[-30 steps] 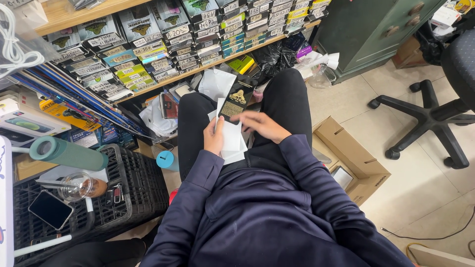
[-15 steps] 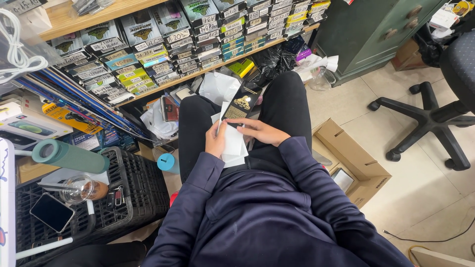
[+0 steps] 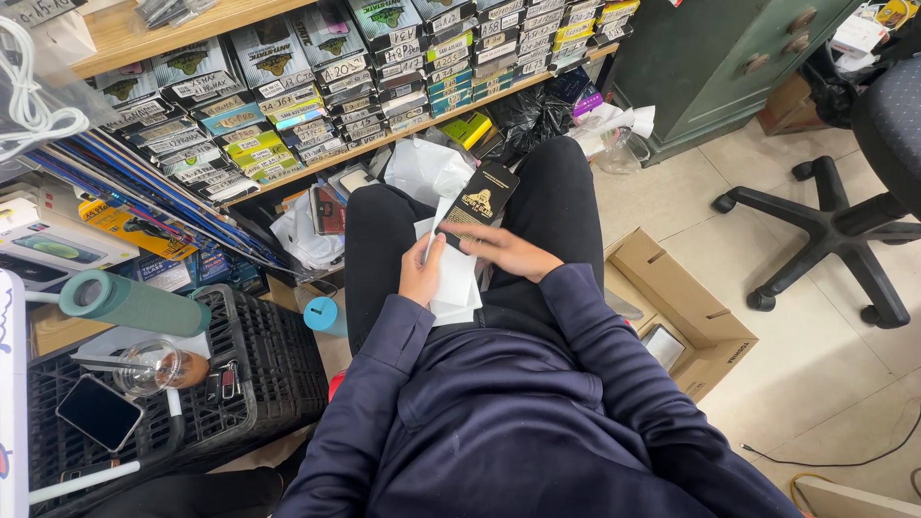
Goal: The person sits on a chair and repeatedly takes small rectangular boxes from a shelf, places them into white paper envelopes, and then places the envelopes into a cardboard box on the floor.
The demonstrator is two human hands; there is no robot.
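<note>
I sit with a stack of white flat packets (image 3: 457,278) on my lap. My left hand (image 3: 420,273) grips the stack's left edge and holds it tilted up. My right hand (image 3: 507,251) reaches across from the right, its fingers pinching the lower end of a black flat packet with a gold emblem (image 3: 478,201), lifted just above the white stack. Both arms wear dark blue sleeves; my legs are in black trousers.
A wooden shelf (image 3: 403,134) packed with boxed packets runs ahead. A black crate (image 3: 259,355) at left carries a phone, keys and a cup. A teal tube (image 3: 129,302), an open cardboard box (image 3: 686,307), a green cabinet (image 3: 720,58) and a black office chair (image 3: 835,221) surround me.
My right hand has lifted a black packet with a gold emblem up from the white stack; before, both hands lay on the white packets only.
</note>
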